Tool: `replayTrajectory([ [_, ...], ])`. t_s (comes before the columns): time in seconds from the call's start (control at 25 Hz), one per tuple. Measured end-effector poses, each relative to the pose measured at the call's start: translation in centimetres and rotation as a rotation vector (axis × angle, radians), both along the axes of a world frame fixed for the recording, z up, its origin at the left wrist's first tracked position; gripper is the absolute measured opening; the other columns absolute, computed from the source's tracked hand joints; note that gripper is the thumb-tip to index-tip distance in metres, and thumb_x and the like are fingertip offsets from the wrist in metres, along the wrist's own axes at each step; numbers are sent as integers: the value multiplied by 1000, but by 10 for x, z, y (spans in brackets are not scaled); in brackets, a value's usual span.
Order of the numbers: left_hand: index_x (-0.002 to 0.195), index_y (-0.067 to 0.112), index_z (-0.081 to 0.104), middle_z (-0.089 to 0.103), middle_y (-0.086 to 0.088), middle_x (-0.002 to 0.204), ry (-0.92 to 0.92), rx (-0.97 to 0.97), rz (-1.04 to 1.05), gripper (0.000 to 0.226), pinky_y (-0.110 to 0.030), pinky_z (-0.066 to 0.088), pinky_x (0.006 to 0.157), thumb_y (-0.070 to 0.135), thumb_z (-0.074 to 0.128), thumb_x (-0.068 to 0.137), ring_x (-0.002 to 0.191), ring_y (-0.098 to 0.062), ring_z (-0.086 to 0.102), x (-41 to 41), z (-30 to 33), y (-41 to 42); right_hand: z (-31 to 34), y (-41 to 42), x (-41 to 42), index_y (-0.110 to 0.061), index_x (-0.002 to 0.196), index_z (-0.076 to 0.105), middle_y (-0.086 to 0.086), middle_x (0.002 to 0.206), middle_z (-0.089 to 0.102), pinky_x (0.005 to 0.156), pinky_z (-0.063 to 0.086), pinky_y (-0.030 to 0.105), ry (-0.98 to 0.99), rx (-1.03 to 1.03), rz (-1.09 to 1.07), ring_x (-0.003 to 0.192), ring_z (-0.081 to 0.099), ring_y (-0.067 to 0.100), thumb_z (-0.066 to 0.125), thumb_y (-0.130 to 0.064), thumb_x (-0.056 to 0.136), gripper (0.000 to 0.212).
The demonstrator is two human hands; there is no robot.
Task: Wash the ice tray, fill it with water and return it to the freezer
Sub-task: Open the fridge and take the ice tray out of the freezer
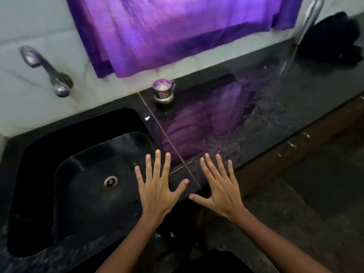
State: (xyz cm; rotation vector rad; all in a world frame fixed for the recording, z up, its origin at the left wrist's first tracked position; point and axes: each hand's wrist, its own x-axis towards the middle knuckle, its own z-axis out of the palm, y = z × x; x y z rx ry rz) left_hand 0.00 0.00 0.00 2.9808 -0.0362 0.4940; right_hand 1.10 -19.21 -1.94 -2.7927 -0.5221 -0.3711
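Both hands are spread wide and hold nothing: left hand point(157, 191) hovers over the right rim of the sink point(39, 146), right hand point(222, 189) over the front edge of the desk point(275, 115), thumbs near each other but apart. Whether the palms touch the surface I cannot tell.

Head view, the only one: black sink set in the left part of the dark desk, drain point(110, 181) at the basin's middle, basin dry-looking. Wall tap point(47, 72) above the sink's back edge, no water running. A small steel pot point(163, 92) stands at the back edge of the desk, just right of the sink. Purple cloth point(177, 34) hangs on the wall behind. A dark bundle point(332, 38) sits at the desk's far right back corner.

Ice tray: not in view anywhere; likely not fetched yet. Step in hand, by my judgement, is the very start: go get the tray from the freezer. To do it well, carry it level with both hands and set it down in the basin under the tap, not on the desk.
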Motion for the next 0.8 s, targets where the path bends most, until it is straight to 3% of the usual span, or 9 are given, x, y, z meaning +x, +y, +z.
replayTrajectory([
  [0.36, 148, 22, 25, 23, -7, 155, 121, 91, -343, 83, -51, 1, 114, 74, 24, 84, 143, -28, 17, -32, -34, -101, -31, -92, -90, -16, 147, 30, 2, 155, 26, 117, 9, 49, 101, -17, -376, 145, 15, 24, 30, -84, 76, 98],
  [0.8, 146, 21, 30, 29, -8, 153, 257, 98, -786, 81, -51, 11, 113, 73, 24, 84, 141, -28, 24, -113, -60, -288, -40, -235, -253, -17, 149, 24, 1, 155, 25, 117, 5, 47, 225, -9, -853, 145, 13, 24, 30, -84, 77, 98],
])
